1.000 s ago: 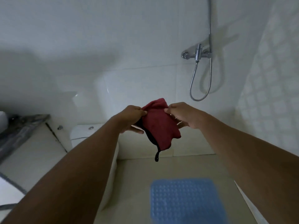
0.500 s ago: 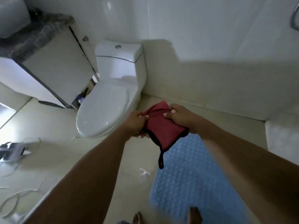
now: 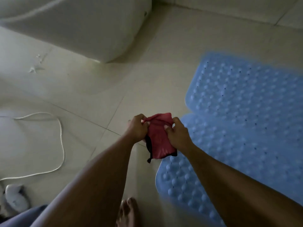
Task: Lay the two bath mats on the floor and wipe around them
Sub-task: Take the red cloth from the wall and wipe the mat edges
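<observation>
Head view: the only view supplied; all entries below were taken from it.
Left hand (image 3: 136, 128): was seen clenched on the upper left edge of the red cloth (image 3: 159, 138), fingers curled over the fabric.
Right hand (image 3: 177, 134): was seen gripping the upper right edge of the same cloth, thumb pressed on its face.
Red cloth: was held bunched between both hands above the floor (image 3: 101, 89); a black trim and a short dark loop were noted hanging at its lower edge.
Far bath mat (image 3: 246, 89): blue and studded, was found lying flat on the floor to the right.
Near bath mat (image 3: 193, 177): blue and studded, was found flat, meeting the far mat.
Toilet base (image 3: 91, 30): was recorded at upper left.
White cord (image 3: 61, 133): was noted looped on the tiles at left.
Bare foot (image 3: 129, 212): was observed at the bottom edge, just left of the near mat.
</observation>
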Tool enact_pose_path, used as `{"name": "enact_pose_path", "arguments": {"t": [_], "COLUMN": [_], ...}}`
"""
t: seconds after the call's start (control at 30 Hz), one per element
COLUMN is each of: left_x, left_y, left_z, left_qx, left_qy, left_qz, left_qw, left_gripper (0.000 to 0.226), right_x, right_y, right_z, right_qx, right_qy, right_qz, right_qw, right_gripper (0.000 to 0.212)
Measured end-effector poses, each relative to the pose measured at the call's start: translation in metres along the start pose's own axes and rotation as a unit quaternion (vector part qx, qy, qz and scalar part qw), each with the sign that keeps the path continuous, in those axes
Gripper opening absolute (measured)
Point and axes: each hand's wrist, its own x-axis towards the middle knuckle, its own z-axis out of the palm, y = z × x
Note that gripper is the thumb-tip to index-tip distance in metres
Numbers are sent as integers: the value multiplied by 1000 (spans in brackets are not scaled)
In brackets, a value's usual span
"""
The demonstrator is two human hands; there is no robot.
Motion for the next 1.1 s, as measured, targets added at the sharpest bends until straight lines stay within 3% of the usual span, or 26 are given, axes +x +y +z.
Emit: {"name": "enact_pose_path", "arguments": {"t": [0.13, 0.3, 0.4, 0.5, 0.6, 0.7, 0.9, 1.1], "left_x": [32, 11, -12, -32, -42, -45, -37, -9], "left_y": [-52, -91, -103, -121, -138, -155, -165, -143], "left_z": [29, 40, 48, 69, 104, 142, 157, 151], "left_qx": [41, 102, 158, 329, 344, 343, 362, 370], "left_qy": [34, 22, 9, 85, 96, 60, 76, 74], "left_qz": [4, 3, 28, 125, 267, 263, 259, 285], "left_qw": [999, 995, 987, 932, 895, 900, 892, 881], "left_gripper": [7, 8, 15, 44, 60, 68, 71, 70], "right_x": [26, -6, -32, -36, -19, 10, 55, 51], "right_y": [45, 72, 87, 102, 116, 128, 146, 151], "right_z": [50, 88, 100, 100, 86, 58, 27, 34], "right_qx": [-14, -44, -148, -263, -292, -328, -365, -375], "right_qy": [22, 49, 116, 198, 276, 258, 205, 226], "right_qz": [-16, -20, -49, -101, -141, -151, -102, -104], "right_qw": [1000, 998, 981, 939, 905, 896, 902, 893], "right_gripper": [15, 17, 23, 37, 33, 42, 62, 61]}}
